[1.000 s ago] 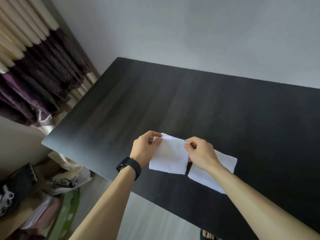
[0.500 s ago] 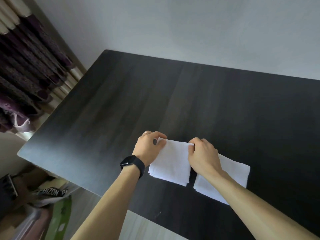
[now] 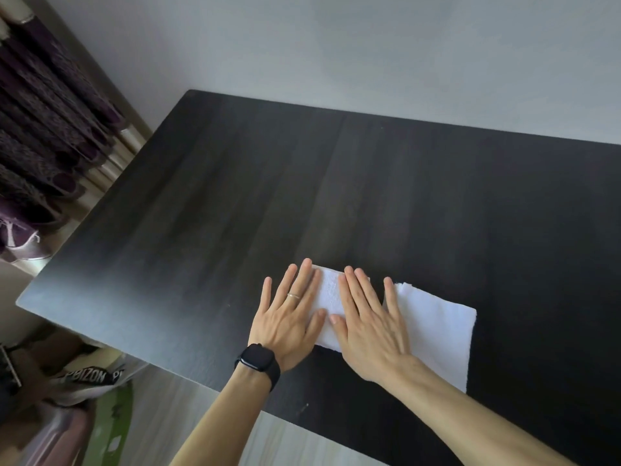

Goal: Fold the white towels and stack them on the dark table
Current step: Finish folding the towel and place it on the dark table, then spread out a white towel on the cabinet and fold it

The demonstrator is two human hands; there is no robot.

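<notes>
White folded towel [image 3: 331, 297]: looks soft, light, limp. Pressed flat under left hand [image 3: 289, 317] and right hand [image 3: 369, 327], fingers straight. Best pinched at the folded edge, all layers together.

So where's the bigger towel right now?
In the head view, the bigger towel lies on the dark table, just right of the right hand, near the front edge.

**White Cloth on a Black Top**

The table [image 3: 235, 196] was near-black, streaked with faint grey wood grain. The small towel [image 3: 330, 292] and the larger towel [image 3: 437, 334] were plain white. The watch [image 3: 257, 359] was black, the curtain [image 3: 40, 129] dark purple with fine speckling, and the wall [image 3: 336, 45] pale grey.
</notes>
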